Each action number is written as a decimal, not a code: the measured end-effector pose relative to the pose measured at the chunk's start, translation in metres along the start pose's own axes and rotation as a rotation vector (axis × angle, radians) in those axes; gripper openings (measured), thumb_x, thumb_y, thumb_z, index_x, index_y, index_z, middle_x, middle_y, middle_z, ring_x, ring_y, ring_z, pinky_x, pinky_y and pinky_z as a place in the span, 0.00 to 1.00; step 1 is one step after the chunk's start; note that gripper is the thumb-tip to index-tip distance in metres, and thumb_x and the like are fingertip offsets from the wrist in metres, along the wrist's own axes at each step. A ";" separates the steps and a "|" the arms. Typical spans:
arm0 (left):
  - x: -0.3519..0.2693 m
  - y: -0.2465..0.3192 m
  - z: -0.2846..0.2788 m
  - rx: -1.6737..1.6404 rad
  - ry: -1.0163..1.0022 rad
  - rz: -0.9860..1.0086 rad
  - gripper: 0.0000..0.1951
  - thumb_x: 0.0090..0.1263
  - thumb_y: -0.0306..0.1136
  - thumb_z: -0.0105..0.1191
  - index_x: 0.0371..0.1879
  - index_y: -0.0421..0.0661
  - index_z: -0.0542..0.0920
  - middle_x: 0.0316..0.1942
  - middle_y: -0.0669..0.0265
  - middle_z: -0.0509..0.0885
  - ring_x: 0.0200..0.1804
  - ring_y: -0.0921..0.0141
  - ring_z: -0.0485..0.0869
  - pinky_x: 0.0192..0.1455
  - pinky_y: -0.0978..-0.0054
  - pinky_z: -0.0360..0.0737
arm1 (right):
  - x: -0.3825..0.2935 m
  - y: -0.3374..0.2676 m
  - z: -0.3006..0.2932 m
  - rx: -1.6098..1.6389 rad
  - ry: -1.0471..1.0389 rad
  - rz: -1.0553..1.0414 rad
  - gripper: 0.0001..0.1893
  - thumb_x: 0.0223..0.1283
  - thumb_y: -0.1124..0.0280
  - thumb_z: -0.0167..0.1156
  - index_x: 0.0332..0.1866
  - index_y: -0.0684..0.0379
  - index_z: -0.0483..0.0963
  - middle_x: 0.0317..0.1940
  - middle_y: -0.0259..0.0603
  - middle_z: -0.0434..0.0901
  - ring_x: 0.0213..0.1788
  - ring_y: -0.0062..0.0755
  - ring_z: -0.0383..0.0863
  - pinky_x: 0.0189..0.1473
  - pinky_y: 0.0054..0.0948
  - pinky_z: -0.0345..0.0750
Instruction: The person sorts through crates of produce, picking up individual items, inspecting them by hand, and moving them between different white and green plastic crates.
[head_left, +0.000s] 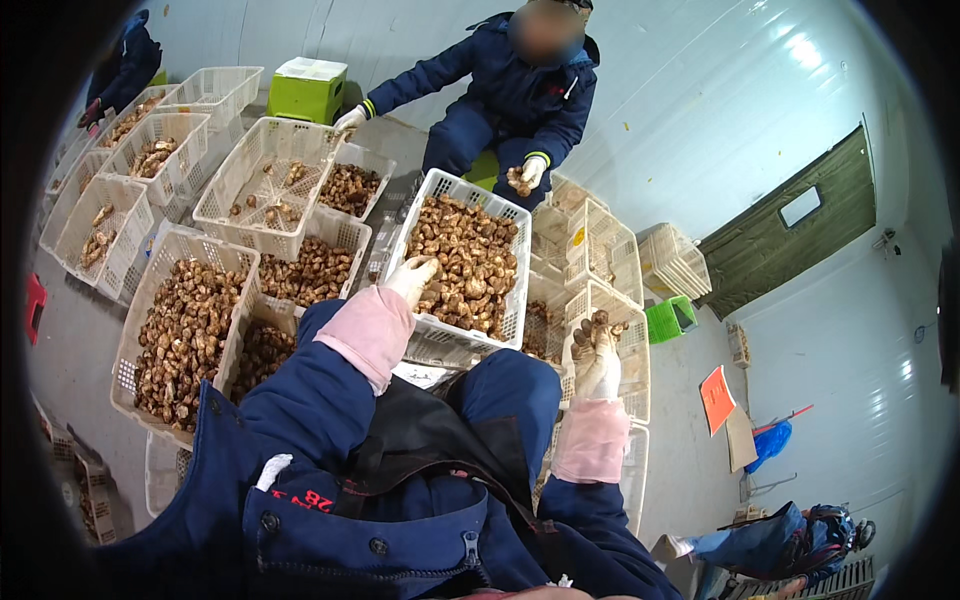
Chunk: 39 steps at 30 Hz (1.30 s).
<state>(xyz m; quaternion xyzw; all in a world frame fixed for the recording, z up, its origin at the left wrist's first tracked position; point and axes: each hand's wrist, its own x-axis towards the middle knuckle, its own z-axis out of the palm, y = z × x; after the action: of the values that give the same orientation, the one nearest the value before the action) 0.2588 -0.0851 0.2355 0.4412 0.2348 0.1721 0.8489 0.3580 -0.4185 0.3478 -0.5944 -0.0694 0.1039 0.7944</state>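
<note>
A white perforated plastic crate (400, 244) heaped with brown mushrooms (465, 262) stands before my knees. My left hand (411, 280), in a pale glove with a pink cuff, reaches over its left rim and touches the heap. Whether those fingers grip a mushroom is hidden. Off to the right, my right hand (597, 364) wears a similar glove with dirt-darkened fingertips. It holds a few small mushrooms (602, 324) above a translucent crate (636, 375).
Opposite, a co-worker (487, 97) sits with one gloved hand holding a mushroom. Left of me are a full mushroom crate (124, 360) and a sparsely filled one (217, 199). A green basket (670, 321) and stacked crates (675, 259) stand right. Another person (787, 536) is at lower right.
</note>
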 end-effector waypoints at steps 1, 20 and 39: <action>-0.001 -0.001 0.002 -0.007 0.010 0.007 0.26 0.71 0.43 0.61 0.63 0.43 0.72 0.53 0.62 0.80 0.46 0.70 0.84 0.44 0.70 0.85 | -0.003 -0.002 0.007 -0.003 -0.005 0.024 0.21 0.75 0.60 0.50 0.68 0.54 0.67 0.54 0.38 0.79 0.51 0.32 0.78 0.55 0.33 0.75; -0.016 0.018 0.007 0.004 -0.009 0.077 0.22 0.72 0.39 0.59 0.60 0.39 0.74 0.50 0.63 0.82 0.46 0.71 0.83 0.49 0.72 0.82 | 0.013 0.053 0.086 0.058 -0.297 0.244 0.21 0.71 0.67 0.57 0.67 0.57 0.68 0.53 0.44 0.81 0.47 0.36 0.82 0.46 0.33 0.80; -0.018 0.017 0.017 -0.093 -0.339 -0.015 0.23 0.76 0.44 0.55 0.63 0.44 0.76 0.58 0.68 0.80 0.57 0.75 0.78 0.58 0.74 0.77 | 0.029 0.096 0.132 -0.204 -0.380 -0.101 0.23 0.63 0.85 0.59 0.64 0.68 0.70 0.59 0.43 0.78 0.60 0.27 0.77 0.64 0.23 0.72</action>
<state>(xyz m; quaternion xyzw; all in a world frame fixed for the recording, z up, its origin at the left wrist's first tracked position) 0.2524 -0.0962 0.2624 0.4224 0.0835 0.0995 0.8971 0.3473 -0.2626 0.2933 -0.6370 -0.2575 0.1666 0.7072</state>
